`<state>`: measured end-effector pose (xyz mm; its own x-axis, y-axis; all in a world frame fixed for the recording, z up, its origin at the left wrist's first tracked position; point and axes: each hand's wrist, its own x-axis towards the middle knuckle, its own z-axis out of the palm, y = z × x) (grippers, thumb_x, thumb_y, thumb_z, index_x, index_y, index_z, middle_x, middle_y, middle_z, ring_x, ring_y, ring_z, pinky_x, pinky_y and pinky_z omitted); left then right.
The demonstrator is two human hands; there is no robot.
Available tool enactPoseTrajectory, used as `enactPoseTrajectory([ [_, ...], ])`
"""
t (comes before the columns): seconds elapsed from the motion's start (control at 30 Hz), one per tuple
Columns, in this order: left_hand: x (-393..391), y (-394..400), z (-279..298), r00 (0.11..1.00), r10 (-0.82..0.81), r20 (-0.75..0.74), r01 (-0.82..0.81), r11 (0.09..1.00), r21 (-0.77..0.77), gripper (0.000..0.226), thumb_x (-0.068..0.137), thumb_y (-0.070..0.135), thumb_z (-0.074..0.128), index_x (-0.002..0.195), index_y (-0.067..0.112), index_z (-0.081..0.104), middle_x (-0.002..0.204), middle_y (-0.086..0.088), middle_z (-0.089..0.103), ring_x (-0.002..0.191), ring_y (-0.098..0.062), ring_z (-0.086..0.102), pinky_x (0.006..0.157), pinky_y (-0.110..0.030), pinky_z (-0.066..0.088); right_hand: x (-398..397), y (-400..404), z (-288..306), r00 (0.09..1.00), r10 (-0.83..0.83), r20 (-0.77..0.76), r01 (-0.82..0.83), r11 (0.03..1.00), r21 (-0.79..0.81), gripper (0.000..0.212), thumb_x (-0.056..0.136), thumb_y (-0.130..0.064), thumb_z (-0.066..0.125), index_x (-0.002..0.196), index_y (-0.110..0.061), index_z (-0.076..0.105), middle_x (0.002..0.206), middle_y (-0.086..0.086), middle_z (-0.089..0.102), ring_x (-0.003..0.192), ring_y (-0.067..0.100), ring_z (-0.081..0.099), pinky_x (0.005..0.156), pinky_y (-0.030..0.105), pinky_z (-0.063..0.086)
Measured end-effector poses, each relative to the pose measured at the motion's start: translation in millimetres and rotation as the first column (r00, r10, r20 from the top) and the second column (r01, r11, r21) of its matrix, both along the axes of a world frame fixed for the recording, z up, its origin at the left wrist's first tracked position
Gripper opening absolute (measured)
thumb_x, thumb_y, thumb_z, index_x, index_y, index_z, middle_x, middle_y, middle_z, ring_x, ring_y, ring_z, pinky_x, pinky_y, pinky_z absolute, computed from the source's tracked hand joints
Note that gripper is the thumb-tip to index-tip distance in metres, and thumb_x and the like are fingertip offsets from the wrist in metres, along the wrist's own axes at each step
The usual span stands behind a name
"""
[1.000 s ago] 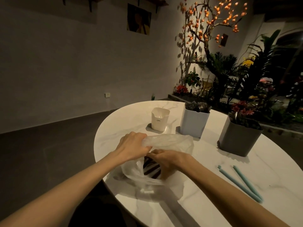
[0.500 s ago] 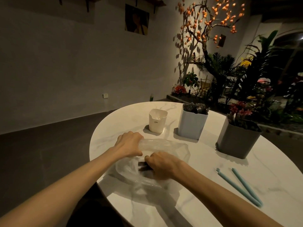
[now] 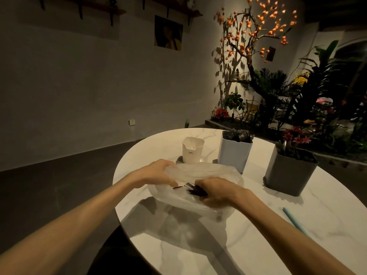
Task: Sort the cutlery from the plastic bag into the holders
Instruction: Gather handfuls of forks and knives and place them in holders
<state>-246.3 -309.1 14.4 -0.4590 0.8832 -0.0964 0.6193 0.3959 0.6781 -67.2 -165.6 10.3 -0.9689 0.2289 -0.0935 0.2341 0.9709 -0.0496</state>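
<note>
Head view. Dim room, round white marbled desk [image 3: 327,215] lit from the right.

Plastic bag [image 3: 200,187] lies on the near left part of the desk, translucent, mouth toward the person. Left hand [image 3: 156,173] grasps the bag's upper rim, fingers curled over the film, lifting it open. Right hand [image 3: 216,192] is inside the mouth of the bag, fingers curled round a dark bundle of cutlery [image 3: 195,190]; fork tines poke out left of the knuckles. How many pieces it holds cannot be told. A small red-edged scrap shows in the bag between the two hands.

Beyond the bag, three holders stand in a row. White cup [image 3: 193,149], smallest, just behind the left hand, small lettering on its front; nothing visible inside from this angle. Pale blue holder [image 3: 234,153] to the right of the cup, packed with dark forks standing up. Grey holder [image 3: 291,173] further right, well apart from the bag, dark utensils inside, kind unclear.

A teal straw [image 3: 294,221] lies on the desk right of the right forearm, partly hidden by it.

Behind the desk: lit branch with orange fruits, green plants, red flowers.
</note>
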Motion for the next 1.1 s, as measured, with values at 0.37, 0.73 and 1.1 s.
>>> enactPoseTrajectory([
  [0.37, 21, -7, 13, 0.929, -0.179, 0.324, 0.190, 0.982, -0.001, 0.071, 0.079, 0.030, 0.079, 0.140, 0.049, 0.047, 0.141, 0.014, 0.049, 0.130, -0.015, 0.048, 0.115, -0.035, 0.038, 3, -2, 10, 0.998, 0.041, -0.048, -0.044, 0.997, -0.059, 0.024, 0.097, -0.040, 0.058, 0.088, -0.018, 0.059, 0.094, 0.007, 0.065, 0.083, 0.025, 0.059, 0.079, 0.041, 0.051],
  [0.73, 12, -1, -3, 0.966, -0.146, -0.212, 0.100, 0.972, -0.212, 0.090, 0.067, 0.013, 0.075, 0.147, 0.035, 0.040, 0.136, 0.004, 0.054, 0.119, -0.019, 0.051, 0.097, -0.035, 0.049, 4, -2, 8, 0.998, 0.065, -0.023, -0.067, 0.989, -0.130, 0.028, 0.091, -0.029, 0.063, 0.115, -0.015, 0.066, 0.103, 0.006, 0.068, 0.090, 0.025, 0.060, 0.075, 0.032, 0.047],
  [1.1, 23, -4, 14, 0.953, -0.096, -0.288, 0.172, 0.953, 0.251, 0.062, 0.071, 0.041, 0.086, 0.124, 0.036, 0.054, 0.123, 0.009, 0.052, 0.105, -0.007, 0.053, 0.091, -0.026, 0.050, 9, 7, 5, 1.000, -0.007, -0.029, 0.003, 0.993, -0.122, 0.029, 0.088, -0.037, 0.065, 0.109, -0.016, 0.071, 0.098, 0.006, 0.067, 0.086, 0.024, 0.059, 0.075, 0.035, 0.051],
])
